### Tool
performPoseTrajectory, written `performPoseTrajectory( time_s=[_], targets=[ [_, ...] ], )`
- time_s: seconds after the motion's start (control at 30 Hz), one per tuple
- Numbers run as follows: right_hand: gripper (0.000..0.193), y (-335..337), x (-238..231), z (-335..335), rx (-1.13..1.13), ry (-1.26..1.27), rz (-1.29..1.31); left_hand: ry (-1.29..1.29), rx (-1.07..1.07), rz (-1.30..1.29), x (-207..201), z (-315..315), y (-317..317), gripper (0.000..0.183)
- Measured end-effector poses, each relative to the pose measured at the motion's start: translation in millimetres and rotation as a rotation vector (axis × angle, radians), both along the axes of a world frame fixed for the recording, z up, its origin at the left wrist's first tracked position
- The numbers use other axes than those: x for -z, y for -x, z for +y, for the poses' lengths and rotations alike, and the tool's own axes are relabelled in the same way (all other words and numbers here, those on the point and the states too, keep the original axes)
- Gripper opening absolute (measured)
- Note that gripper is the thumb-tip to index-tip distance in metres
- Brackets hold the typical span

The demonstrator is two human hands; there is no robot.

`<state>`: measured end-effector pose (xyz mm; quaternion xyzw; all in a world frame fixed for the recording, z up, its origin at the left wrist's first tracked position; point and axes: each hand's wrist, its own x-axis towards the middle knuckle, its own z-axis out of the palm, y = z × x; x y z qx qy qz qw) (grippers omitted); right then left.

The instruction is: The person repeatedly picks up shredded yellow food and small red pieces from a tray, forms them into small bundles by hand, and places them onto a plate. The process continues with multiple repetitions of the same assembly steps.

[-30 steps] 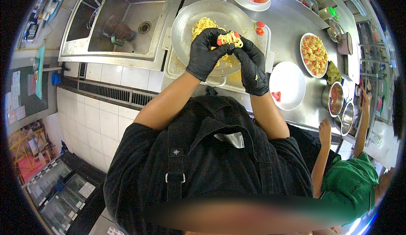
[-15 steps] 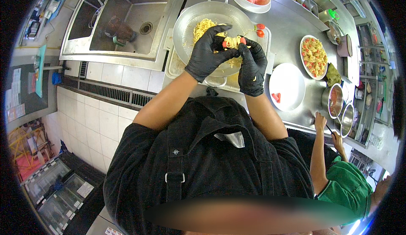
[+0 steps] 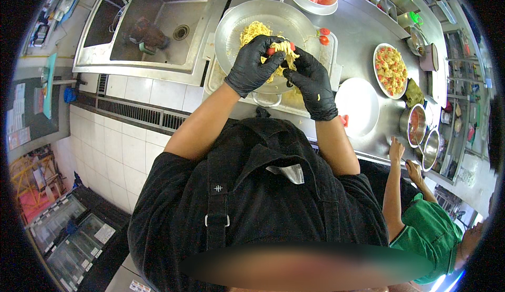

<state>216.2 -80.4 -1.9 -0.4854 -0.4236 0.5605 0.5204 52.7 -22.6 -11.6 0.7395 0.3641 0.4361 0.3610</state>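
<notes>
My left hand, in a black glove, pinches a short red sausage piece wound with yellow noodles. It is held above a wide metal pan. My right hand, also black-gloved, is closed on the loose noodle strands at the right of the bundle. Its fingertips are partly hidden behind them. More noodles lie in the pan. At the right, a round white plate bears red sausage pieces by its near left edge, and a white oval plate is full of noodle-wrapped pieces.
Under the pan lies a metal tray. Small red pieces sit by the pan's right rim. A white bowl stands behind; a sink is at left. A co-worker's hands are near metal pots at right.
The noodle bundle has tilted and loosened, with strands hanging from it. My right hand has shifted slightly right and down, and my left hand slightly left. The co-worker's hands have moved a little.
</notes>
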Motion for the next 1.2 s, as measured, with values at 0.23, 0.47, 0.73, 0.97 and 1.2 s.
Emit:
performPoseTrajectory(
  time_s=[0.23, 0.47, 0.73, 0.97, 1.2],
  targets=[
    [0.029, 5.6, 0.9, 3.5, 0.105, 0.081, -0.108, -0.135, -0.131, 0.04, 5.1, -1.9, -4.8, 0.023],
    [0.019, 7.4, 13.3, -2.3, 0.131, -0.085, -0.51, 0.014, -0.133, 0.035, 3.4, -8.0, -5.6, 0.029],
    [0.022, -12.9, -40.3, 4.1, -0.268, -0.47, -1.062, 0.135, 0.135, 0.284, -2.2, -4.6, 0.2, 0.027],
    [0.021, -51.0, -63.0, 38.1, -0.678, -0.542, -0.761, 0.343, 0.495, 0.349, -36.6, -6.1, 7.5, 0.035],
    [0.015, -42.8, -36.6, 28.1, -0.323, -0.277, -0.251, 0.672, 0.423, -0.214, -40.0, -11.5, 8.3, 0.033]
  ],
)
